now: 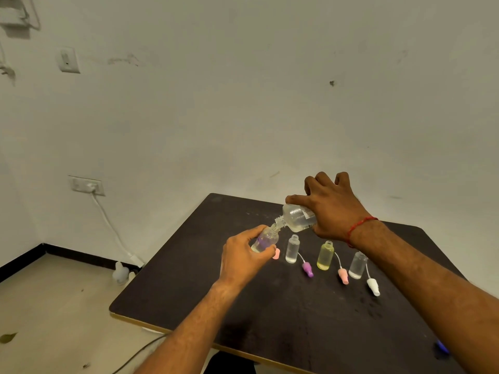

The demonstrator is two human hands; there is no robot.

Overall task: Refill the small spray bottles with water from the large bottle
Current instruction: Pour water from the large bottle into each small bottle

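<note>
Dark desk (270, 319) is standing against a pale wall. Above it, the left hand (243, 260) is gripping a tilted small spray bottle (266, 238), fingers curled round its body. The right hand (332, 209) is gripping the large bottle (297, 218), tipped so that its neck is meeting the small bottle's mouth. A clear bottle (292, 249), a yellow bottle (325, 255) and a second clear bottle (357, 265) are standing uncapped on the desk, each with its spray cap lying near it: a purple cap (307, 269), a pink cap (343, 276) and a white cap (373, 286).

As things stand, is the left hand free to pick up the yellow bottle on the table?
Probably not: the left hand grips a small clear bottle held at the mouth of the large bottle. The yellow bottle itself stands unobstructed.
</note>
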